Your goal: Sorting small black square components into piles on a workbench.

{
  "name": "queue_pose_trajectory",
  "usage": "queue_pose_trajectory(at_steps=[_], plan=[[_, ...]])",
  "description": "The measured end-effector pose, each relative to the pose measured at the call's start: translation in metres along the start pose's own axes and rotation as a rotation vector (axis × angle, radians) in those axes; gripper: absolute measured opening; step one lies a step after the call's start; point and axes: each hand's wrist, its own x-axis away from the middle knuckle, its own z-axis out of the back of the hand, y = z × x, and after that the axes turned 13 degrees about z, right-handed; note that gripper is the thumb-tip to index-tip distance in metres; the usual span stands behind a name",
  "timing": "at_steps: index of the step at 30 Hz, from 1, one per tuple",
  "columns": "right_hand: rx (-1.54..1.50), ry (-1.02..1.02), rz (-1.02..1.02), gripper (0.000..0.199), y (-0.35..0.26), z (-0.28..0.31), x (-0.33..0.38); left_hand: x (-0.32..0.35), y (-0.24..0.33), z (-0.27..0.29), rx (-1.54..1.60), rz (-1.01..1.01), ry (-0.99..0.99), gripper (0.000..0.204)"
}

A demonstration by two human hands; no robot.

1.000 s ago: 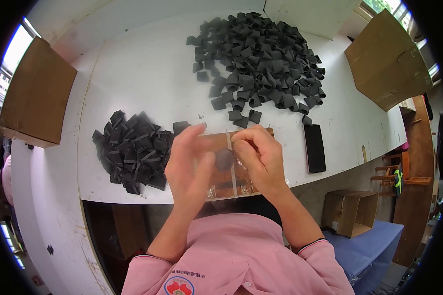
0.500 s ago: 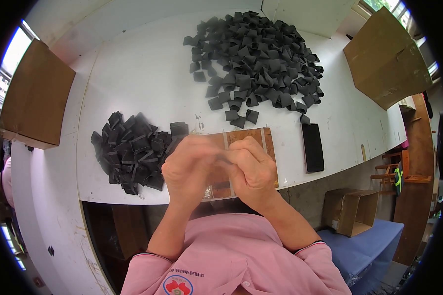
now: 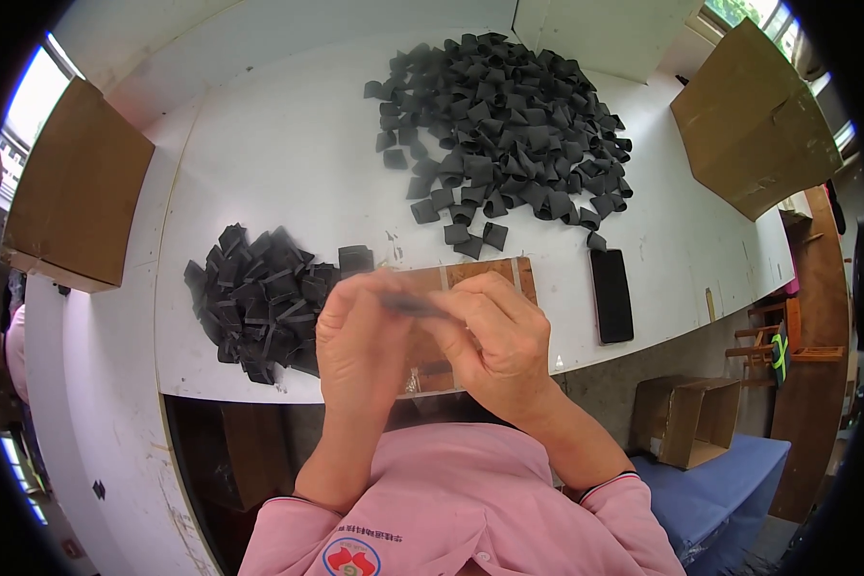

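Observation:
Between my two hands is a small dark fabric piece [image 3: 411, 305], blurred by motion. My left hand [image 3: 363, 331] pinches its left end, and my right hand [image 3: 494, 331] grips the other end with fingers curled. Both hands are above a brown board [image 3: 485, 274] with pale strips across it. To the left lies a heap of flat black pieces [image 3: 259, 302], with one loose black piece [image 3: 356, 258] beside my left fingers. A larger pile of black pieces, curled into short tubes [image 3: 509, 134], spreads over the far part of the table.
A black phone [image 3: 612, 296] lies on the white table [image 3: 259, 163] to the right. Cardboard boxes stand at the left [image 3: 77, 187] and right [image 3: 754, 120]. Below the table's right edge, an open carton [image 3: 682, 418] sits on a blue cloth [image 3: 730, 490].
My hands have drawn a little apart, and the dark piece between them now shows. The right hand has turned slightly, with its fingers less tightly bunched. The view has shifted slightly.

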Motion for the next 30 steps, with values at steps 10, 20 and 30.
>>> queue_pose_trajectory(at_steps=[10, 20, 30], plan=[[-0.009, 0.047, 0.041, 0.017, 0.013, -0.009, 0.015, 0.007, -0.003, 0.002, -0.297, -0.026, 0.097, 0.011], [0.058, 0.031, 0.112, 0.022, 0.014, -0.01, 0.017, 0.013, -0.004, 0.006, -0.715, 0.093, 0.2, 0.011], [-0.29, 0.191, -0.537, 0.019, 0.037, 0.03, -0.028, -0.022, -0.014, 0.098, -1.607, -0.428, 0.731, 0.01]])
